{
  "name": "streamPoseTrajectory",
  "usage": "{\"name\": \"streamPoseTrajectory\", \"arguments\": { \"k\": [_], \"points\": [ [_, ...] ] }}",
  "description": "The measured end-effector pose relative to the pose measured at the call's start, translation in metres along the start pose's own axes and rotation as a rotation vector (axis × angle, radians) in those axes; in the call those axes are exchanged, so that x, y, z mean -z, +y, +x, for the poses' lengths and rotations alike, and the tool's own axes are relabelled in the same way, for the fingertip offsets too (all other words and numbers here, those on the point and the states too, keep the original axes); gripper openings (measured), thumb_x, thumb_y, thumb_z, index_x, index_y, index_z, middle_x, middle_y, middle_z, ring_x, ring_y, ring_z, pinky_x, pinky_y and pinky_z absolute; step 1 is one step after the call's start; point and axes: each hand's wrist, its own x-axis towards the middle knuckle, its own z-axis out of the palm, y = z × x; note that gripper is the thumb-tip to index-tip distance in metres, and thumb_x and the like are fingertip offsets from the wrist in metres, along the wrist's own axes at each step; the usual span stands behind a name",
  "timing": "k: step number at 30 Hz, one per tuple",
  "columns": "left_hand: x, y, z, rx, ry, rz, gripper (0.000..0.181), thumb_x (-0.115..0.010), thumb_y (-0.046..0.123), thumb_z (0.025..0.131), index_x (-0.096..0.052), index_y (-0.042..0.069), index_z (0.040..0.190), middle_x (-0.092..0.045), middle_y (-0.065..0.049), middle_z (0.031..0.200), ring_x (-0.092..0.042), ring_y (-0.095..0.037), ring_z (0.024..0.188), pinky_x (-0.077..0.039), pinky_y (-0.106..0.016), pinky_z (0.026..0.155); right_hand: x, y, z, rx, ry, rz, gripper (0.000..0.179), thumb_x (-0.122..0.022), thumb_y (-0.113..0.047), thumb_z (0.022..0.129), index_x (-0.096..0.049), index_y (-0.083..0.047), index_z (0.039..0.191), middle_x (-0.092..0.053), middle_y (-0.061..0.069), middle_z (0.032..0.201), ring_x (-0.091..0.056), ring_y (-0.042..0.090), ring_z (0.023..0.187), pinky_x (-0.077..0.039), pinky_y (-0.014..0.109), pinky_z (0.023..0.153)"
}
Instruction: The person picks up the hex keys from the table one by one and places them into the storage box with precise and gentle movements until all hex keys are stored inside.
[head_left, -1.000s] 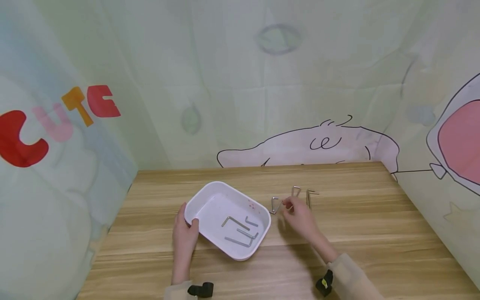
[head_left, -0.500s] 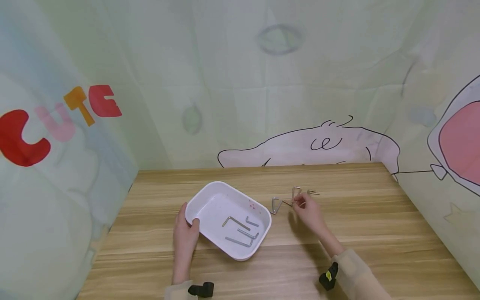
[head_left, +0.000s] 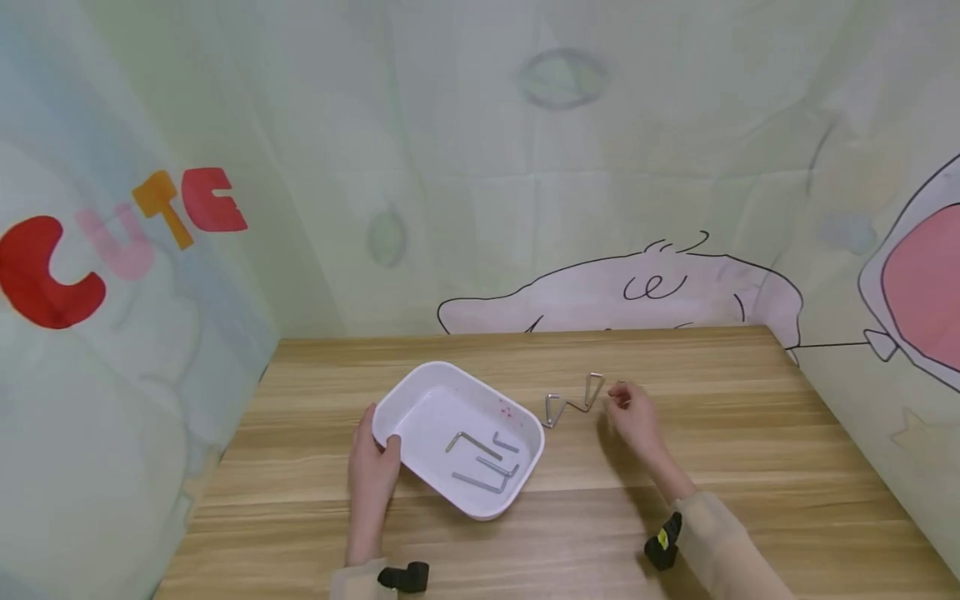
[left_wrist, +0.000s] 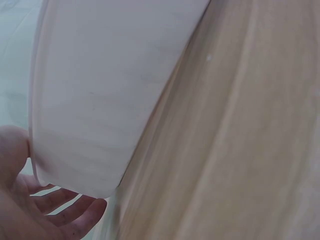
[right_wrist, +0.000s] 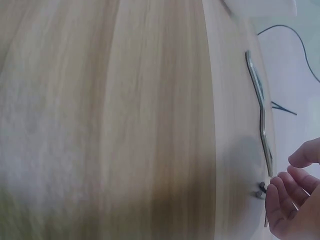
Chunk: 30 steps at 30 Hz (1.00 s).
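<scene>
My left hand [head_left: 373,471] grips the left rim of a white plastic tray [head_left: 420,371], thumb over the edge. In the left wrist view, the fingers of my left hand [left_wrist: 65,215] lie under the tray's corner. Several L-shaped metal hex keys [head_left: 480,446] lie inside the tray. Right of it, more bent metal rods, like hex keys [head_left: 551,412], form a zigzag on the table. My right hand [head_left: 636,421] is at the right end of that row, partly covering another rod [head_left: 622,382]. In the right wrist view, its thumb stands apart from its bent fingers [right_wrist: 282,200], beside dark rod ends [right_wrist: 260,192].
Beneath everything is a wood-grain table [head_left: 300,517]. A printed cloth [head_left: 337,250] with cartoon shapes hangs behind its back edge and along both sides. Black wrist cameras [head_left: 405,577] sit on both sleeves.
My right hand has moved right along the row of metal rods, uncovering the middle ones and covering most of the rightmost. My left hand and the tray stay put.
</scene>
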Motion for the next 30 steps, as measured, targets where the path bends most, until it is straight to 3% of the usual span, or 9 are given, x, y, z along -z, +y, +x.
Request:
{"name": "streamPoseTrajectory", "arguments": {
  "k": [15, 23, 30],
  "points": [
    [-0.001, 0.000, 0.002, 0.001, -0.008, -0.003, 0.063, -0.050, 0.006, 0.087, -0.032, -0.003, 0.146, -0.037, -0.028, 0.147, -0.038, -0.043, 0.136, -0.030, -0.054, 0.114, 0.012, 0.014, 0.015, -0.090, -0.003, -0.012, 0.024, -0.056, 0.002, 0.081, -0.060, 0.008, 0.104, -0.062, 0.018, 0.092, -0.058, 0.026, 0.086, -0.044, 0.017, 0.060],
    [-0.001, -0.001, 0.001, 0.003, -0.013, -0.002, 0.062, -0.050, 0.006, 0.088, -0.031, -0.004, 0.146, -0.036, -0.028, 0.147, -0.039, -0.043, 0.135, -0.032, -0.054, 0.113, 0.011, 0.017, 0.018, -0.077, 0.000, -0.094, 0.025, -0.058, 0.000, 0.077, -0.060, 0.007, 0.100, -0.064, 0.018, 0.090, -0.060, 0.027, 0.081, -0.044, 0.020, 0.060],
    [0.000, -0.001, 0.000, 0.004, 0.001, 0.004, 0.062, -0.051, 0.005, 0.087, -0.032, -0.004, 0.146, -0.037, -0.029, 0.147, -0.038, -0.044, 0.135, -0.031, -0.054, 0.114, 0.012, 0.017, 0.019, -0.083, -0.044, -0.219, 0.018, -0.060, -0.007, 0.079, -0.058, 0.003, 0.093, -0.064, 0.019, 0.089, -0.059, 0.027, 0.076, -0.046, 0.028, 0.059]
  ]
}}
